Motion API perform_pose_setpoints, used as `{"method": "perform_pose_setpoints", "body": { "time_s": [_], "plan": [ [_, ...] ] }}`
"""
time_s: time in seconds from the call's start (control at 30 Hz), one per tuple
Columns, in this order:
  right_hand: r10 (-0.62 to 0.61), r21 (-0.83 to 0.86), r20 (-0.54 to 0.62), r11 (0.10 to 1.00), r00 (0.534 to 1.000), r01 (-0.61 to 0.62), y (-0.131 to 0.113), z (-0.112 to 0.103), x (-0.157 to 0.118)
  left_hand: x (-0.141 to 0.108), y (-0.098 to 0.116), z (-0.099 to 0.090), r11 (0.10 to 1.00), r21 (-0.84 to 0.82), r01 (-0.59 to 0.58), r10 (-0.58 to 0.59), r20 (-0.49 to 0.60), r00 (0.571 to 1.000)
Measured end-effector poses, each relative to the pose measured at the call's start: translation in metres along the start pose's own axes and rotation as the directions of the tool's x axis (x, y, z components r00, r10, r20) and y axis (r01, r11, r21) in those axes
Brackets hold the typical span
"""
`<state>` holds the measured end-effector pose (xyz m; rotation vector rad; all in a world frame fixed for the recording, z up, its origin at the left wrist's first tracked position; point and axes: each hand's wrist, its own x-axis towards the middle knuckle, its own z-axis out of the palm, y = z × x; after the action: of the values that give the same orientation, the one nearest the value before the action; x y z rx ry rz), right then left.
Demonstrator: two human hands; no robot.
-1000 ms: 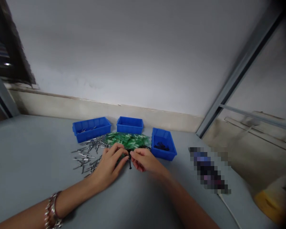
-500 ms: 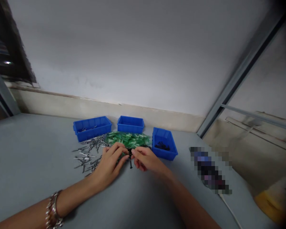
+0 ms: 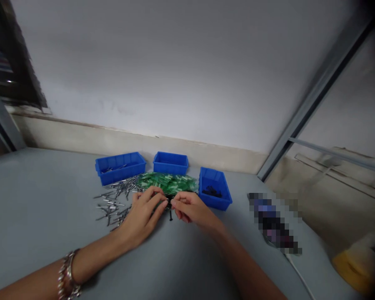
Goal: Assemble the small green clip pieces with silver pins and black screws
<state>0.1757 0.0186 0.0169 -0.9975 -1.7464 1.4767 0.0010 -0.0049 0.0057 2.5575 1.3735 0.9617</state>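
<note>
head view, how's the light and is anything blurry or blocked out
Head view: dim, soft light, brightest mid-height on the wall; head view: small parts between the left hand and right hand are too soft to make out; head view: black upper-right corner, and a pixelated patch hides detail on the table's right.

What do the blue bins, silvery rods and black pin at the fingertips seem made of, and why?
Black pin: dark and dull, plastic or coated metal; too small to tell.
Silvery rods: likely polished metal; bright glints.
Blue bins: probably moulded plastic, satin; even colour, lipped rims.
</note>
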Motion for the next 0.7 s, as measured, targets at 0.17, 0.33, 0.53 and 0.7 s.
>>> {"method": "perform_pose_setpoints", "body": {
  "time_s": [0.17,0.33,0.53,0.7],
  "plan": [
    [0.041,-0.022,0.006,0.999,0.999,-0.041,0.003,0.0,0.001,0.0,-0.002,0.002,1.0,-0.001,-0.013,0.013,-0.014,1.0],
    [0.083,-0.053,0.02,0.995,0.996,-0.081,-0.001,0.002,0.001,0.0,-0.003,0.003,1.0,-0.013,-0.028,0.027,-0.008,1.0],
    [-0.207,-0.425,-0.284,0.903,0.936,0.071,-0.019,-0.028,-0.013,-0.001,0.0,0.002,0.999,-0.012,0.031,-0.031,-0.024,0.999],
    [-0.418,-0.708,-0.611,0.668,0.672,-0.229,-0.019,-0.063,-0.029,-0.001,0.0,0.002,0.999,-0.033,0.031,-0.032,-0.023,0.999]
  ]
}}
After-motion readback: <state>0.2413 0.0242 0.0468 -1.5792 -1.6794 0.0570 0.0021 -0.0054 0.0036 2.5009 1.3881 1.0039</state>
